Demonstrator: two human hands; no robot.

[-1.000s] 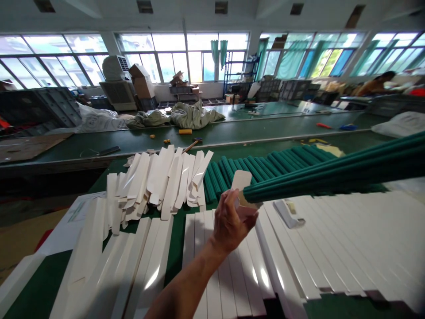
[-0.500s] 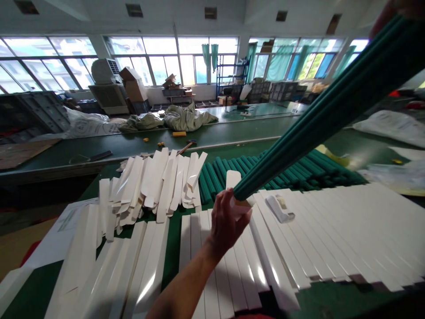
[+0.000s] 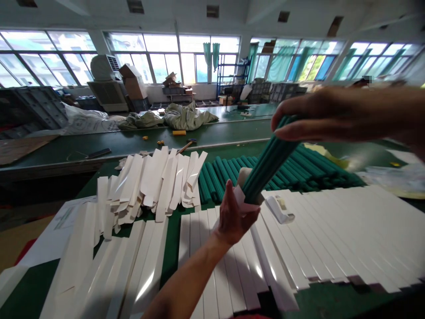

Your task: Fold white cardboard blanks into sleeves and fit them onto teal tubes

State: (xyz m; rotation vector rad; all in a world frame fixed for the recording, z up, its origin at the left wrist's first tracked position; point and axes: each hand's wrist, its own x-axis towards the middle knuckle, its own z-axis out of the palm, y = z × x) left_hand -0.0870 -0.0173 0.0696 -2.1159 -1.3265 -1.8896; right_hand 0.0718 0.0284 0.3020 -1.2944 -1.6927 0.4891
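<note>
My left hand (image 3: 234,217) is wrapped round the open end of a long white carton (image 3: 239,195), whose flaps stand out around the mouth. A dark green ribbed bundle (image 3: 270,164) stands tilted with its lower end inside that mouth. At its upper end, my right hand (image 3: 308,116) grips the bundle between thumb and fingers. Behind my hands lies a row of similar green bundles (image 3: 315,170). Below my left hand, white cartons (image 3: 209,248) lie side by side, and most of the held carton is hidden.
To the right lie many closed white cartons (image 3: 348,226), with a white tape dispenser (image 3: 280,209) on them. Flattened white cartons (image 3: 156,181) are heaped on the left. Beyond runs a green bench (image 3: 133,142) with a hammer (image 3: 186,146) and crumpled sacks (image 3: 187,117).
The green bundle has slid down into the carton, so much less of it shows. My right hand has come down and inward from the upper right.
</note>
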